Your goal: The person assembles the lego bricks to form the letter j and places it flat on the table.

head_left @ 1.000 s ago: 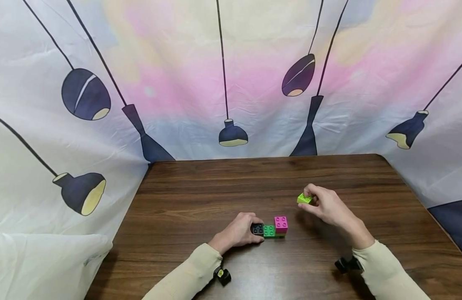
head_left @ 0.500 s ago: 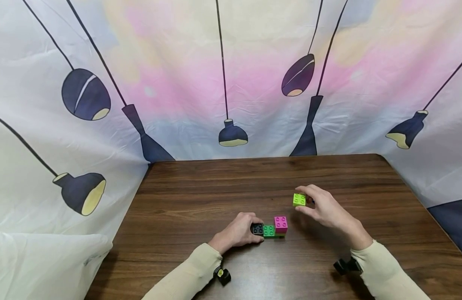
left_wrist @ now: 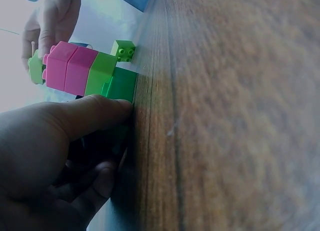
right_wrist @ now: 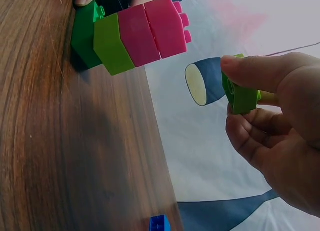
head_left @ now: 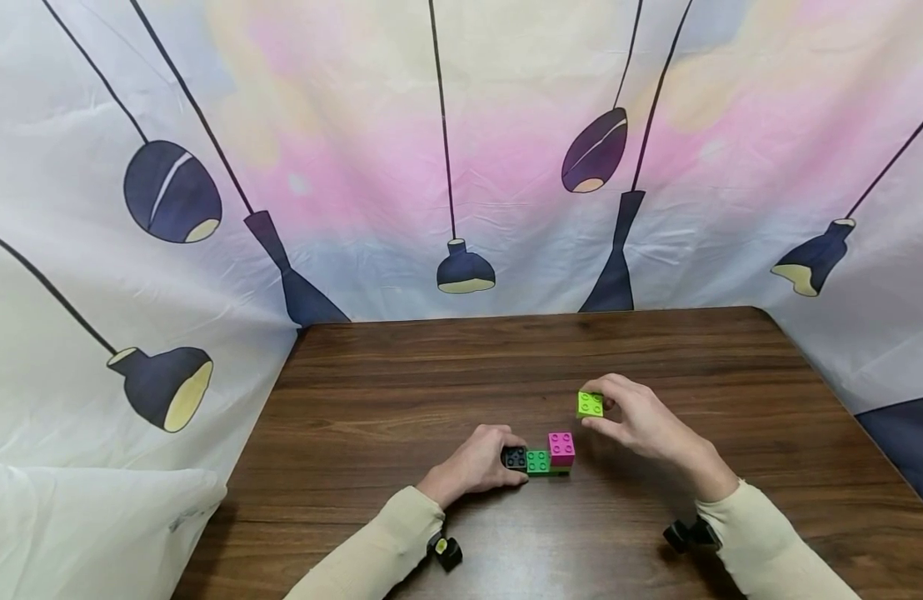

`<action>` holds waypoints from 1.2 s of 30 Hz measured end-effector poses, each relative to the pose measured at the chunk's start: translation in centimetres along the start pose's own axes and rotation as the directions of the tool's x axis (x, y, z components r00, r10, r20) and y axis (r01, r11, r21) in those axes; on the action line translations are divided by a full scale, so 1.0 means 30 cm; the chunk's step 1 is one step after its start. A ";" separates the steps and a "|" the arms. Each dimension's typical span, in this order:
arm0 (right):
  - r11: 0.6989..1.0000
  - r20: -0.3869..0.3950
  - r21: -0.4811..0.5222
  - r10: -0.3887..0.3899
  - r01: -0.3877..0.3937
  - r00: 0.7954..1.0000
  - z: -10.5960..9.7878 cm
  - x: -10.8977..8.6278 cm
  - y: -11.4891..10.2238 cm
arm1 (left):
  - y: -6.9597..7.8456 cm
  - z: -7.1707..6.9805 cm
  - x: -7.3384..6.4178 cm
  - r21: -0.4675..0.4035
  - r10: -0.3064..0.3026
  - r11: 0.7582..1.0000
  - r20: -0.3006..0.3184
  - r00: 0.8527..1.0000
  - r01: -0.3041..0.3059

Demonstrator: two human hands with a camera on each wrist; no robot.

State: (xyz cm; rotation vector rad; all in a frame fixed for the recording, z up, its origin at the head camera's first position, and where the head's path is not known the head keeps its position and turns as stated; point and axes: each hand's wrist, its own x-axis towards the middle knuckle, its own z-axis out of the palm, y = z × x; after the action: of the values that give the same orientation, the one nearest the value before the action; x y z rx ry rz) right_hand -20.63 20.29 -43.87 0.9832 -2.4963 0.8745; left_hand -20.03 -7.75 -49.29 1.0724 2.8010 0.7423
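My left hand [head_left: 472,462] grips a black toy building brick [head_left: 515,457] at the left end of a low build on the table. Beside that brick is a green brick [head_left: 538,462]. At the right end, a lime brick [right_wrist: 114,45] sits on the green base, with two pink bricks [right_wrist: 152,32] stacked above it in the right wrist view. Above the table, my right hand [head_left: 645,417] pinches a loose lime brick [head_left: 591,405] between thumb and fingers, studs up, behind and right of the pink stack and apart from it.
Another green brick [left_wrist: 123,51] lies on the table beyond the build in the left wrist view. A blue brick [right_wrist: 159,223] shows at the right wrist view's lower edge. Patterned cloth [head_left: 461,167] hangs behind the wooden table [head_left: 401,367].
My right hand has shifted left and slightly nearer with the lime brick, its fingers now along the brick's sides rather than over its top. My left hand and the build stay put.
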 end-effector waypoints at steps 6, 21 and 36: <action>1.000 0.027 -0.009 0.020 -0.020 0.999 -0.003 0.004 -0.012 | 0.001 -0.002 -0.001 -0.003 -0.009 1.000 0.005 1.000 0.009; 1.000 0.068 0.013 0.028 -0.029 0.997 0.008 0.005 -0.039 | -0.001 0.000 -0.004 -0.004 -0.006 1.000 -0.004 1.000 0.006; 1.000 0.138 0.029 0.002 -0.006 0.990 0.028 0.001 -0.057 | 0.000 -0.001 -0.004 -0.004 -0.011 1.000 -0.005 1.000 0.011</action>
State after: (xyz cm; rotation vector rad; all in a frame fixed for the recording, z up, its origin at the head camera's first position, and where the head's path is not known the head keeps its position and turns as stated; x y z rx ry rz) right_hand -19.50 18.77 -43.76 1.0830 -2.6070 0.8743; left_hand -19.94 -7.84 -49.30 1.0553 2.8059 0.7494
